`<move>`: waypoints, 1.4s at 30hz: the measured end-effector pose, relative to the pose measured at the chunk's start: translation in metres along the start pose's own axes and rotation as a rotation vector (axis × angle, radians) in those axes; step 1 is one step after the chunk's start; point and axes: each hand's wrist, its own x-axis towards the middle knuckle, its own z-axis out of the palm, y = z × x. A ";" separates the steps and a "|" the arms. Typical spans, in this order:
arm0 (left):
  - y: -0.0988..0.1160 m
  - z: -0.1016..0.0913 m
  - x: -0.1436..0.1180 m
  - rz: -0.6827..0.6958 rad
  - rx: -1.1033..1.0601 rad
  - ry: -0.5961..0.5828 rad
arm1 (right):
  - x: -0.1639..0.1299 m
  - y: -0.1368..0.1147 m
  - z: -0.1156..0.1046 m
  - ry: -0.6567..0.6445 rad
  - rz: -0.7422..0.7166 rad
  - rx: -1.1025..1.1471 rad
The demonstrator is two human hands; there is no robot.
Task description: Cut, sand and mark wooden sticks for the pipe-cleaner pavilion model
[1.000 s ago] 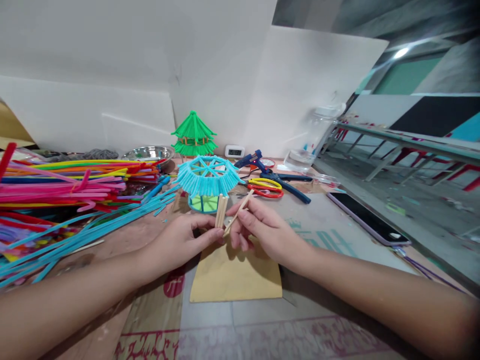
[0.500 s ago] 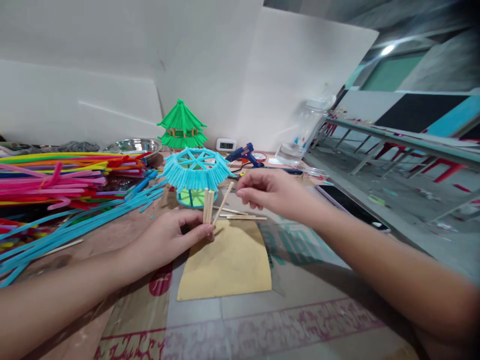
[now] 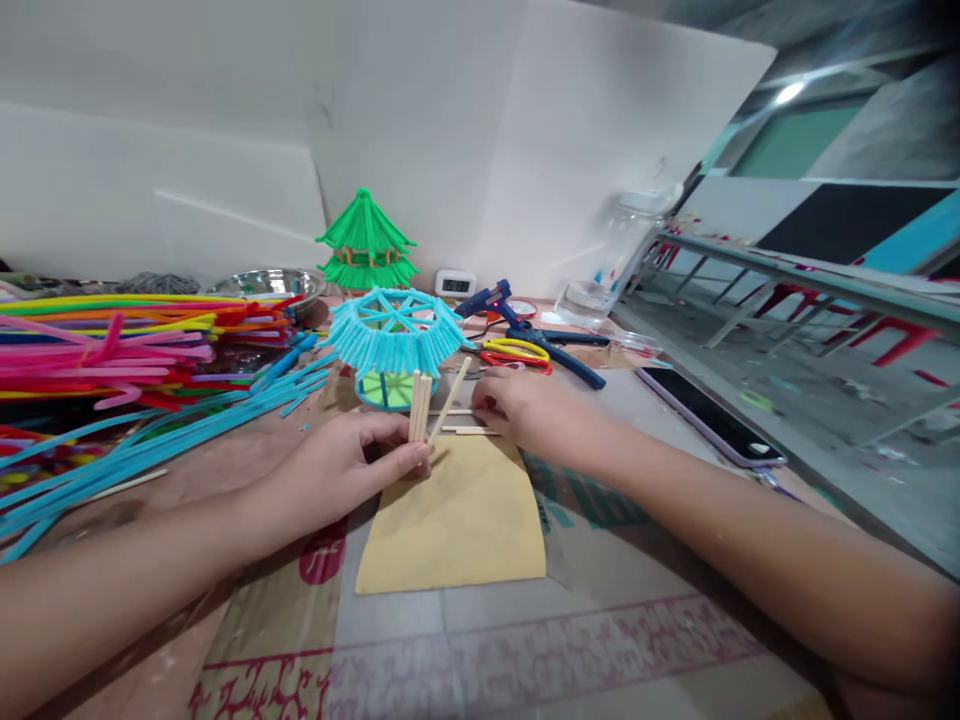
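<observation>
My left hand pinches a small bunch of thin wooden sticks upright, with one stick leaning out to the right. Below it lies a yellow card with curved sides. My right hand is low at the card's far edge, its fingers closed at the end of a wooden stick; the fingertips are partly hidden. Another loose stick lies just in front of those fingers. Behind my left hand stands a light-blue pipe-cleaner roof frame over a round green base.
At the left are piled colourful pipe cleaners and a metal bowl. A green pagoda model, small clock, glue gun, pliers, scissors and clear jug stand behind. A phone lies right.
My right hand has come down from above the card to the loose sticks behind it. The pliers and scissors now show behind it. My left hand keeps holding its sticks.
</observation>
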 end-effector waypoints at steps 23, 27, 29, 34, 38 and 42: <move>0.005 -0.003 0.000 -0.008 -0.035 0.000 | 0.003 0.018 -0.018 -0.130 0.029 1.629; 0.003 -0.003 0.001 -0.016 -0.031 -0.013 | 0.005 0.006 -0.011 -0.043 0.088 1.671; 0.002 -0.002 0.001 -0.015 -0.033 -0.017 | 0.004 0.000 -0.010 -0.048 0.066 1.698; 0.001 -0.002 0.000 -0.015 -0.040 -0.027 | 0.003 -0.005 -0.010 -0.049 0.032 1.765; 0.000 -0.002 0.001 -0.012 -0.029 -0.028 | 0.003 -0.004 -0.011 -0.045 0.034 1.759; 0.001 -0.001 0.001 -0.004 -0.017 -0.023 | 0.004 -0.002 -0.009 -0.066 0.028 1.745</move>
